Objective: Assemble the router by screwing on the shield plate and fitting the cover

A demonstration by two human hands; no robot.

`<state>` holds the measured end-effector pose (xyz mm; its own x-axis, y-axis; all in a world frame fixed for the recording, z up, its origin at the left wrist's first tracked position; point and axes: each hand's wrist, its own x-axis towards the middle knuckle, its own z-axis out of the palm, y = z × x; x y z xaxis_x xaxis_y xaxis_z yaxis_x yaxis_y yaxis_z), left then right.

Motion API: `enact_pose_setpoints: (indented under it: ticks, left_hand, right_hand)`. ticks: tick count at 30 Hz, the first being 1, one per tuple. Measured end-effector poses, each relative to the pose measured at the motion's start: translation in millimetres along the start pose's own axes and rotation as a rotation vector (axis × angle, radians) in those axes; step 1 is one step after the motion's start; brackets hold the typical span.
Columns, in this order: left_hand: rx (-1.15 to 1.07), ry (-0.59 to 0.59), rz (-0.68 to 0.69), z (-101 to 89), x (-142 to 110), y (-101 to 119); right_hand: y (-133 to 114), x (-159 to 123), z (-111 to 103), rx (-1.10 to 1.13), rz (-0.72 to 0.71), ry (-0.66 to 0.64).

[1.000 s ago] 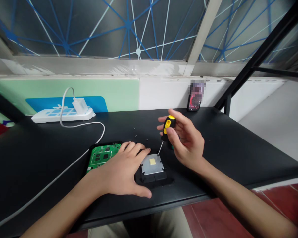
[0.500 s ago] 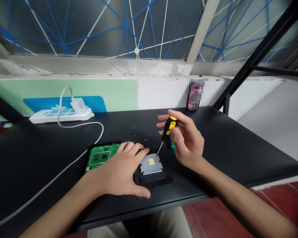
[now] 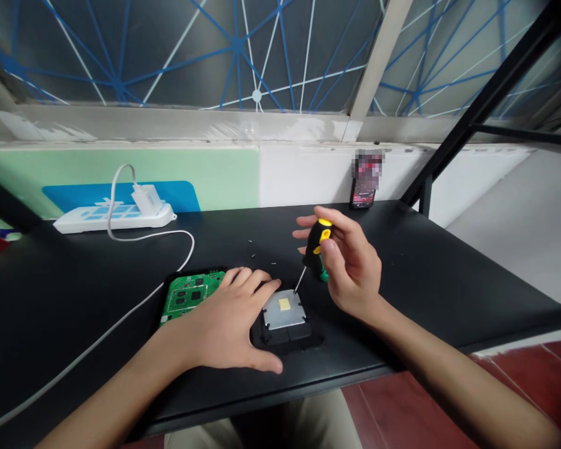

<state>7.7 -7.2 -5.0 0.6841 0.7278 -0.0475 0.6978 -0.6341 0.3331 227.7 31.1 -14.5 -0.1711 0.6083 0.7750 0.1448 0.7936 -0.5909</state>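
Note:
My right hand [image 3: 350,268] is closed round a small black and yellow screwdriver [image 3: 316,243]. Its thin shaft slants down to the far right corner of a grey metal plate [image 3: 284,310] with a yellow square in its middle. The plate sits in a black device casing [image 3: 287,337] near the table's front edge. My left hand [image 3: 229,321] lies flat on the casing with fingers spread, between the plate and a green circuit board [image 3: 189,293], pressing it down.
A white power strip [image 3: 115,217] with a plugged charger stands at the back left; its white cable [image 3: 121,312] runs forward across the black table [image 3: 449,274]. A phone [image 3: 362,190] leans on the back wall. Tiny screws [image 3: 255,254] lie beyond the casing.
The screwdriver handle has turned slightly in my right fingers, with the tip staying at the plate's corner. My left hand has not moved.

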Motion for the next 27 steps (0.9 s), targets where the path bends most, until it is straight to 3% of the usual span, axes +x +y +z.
enact_pose_setpoints:
  ticks: [7,15,20,24,27]
  left_hand:
    - [-0.013,0.036,0.017,3.2,0.1,-2.4]
    - [-0.005,0.018,0.005,1.2,-0.6,-1.1]
    - [0.002,-0.001,-0.003,1.2,1.1,-0.4]
    - [-0.005,0.018,0.002,3.0,1.6,-2.0]
    - [-0.002,0.018,0.005,3.2,0.5,-2.4]
  right_hand:
    - [6.2,4.4,-0.4,-0.197,-0.21,0.097]
    - [-1.8,-0.4,0.6,0.035,-0.02,0.025]
    - [1.0,2.2,0.9,-0.051,-0.061,0.064]
    - [7.0,4.7,-1.2,-0.136,-0.192,0.12]
    - [6.8,4.2,-1.6,-0.086,-0.19,0.097]
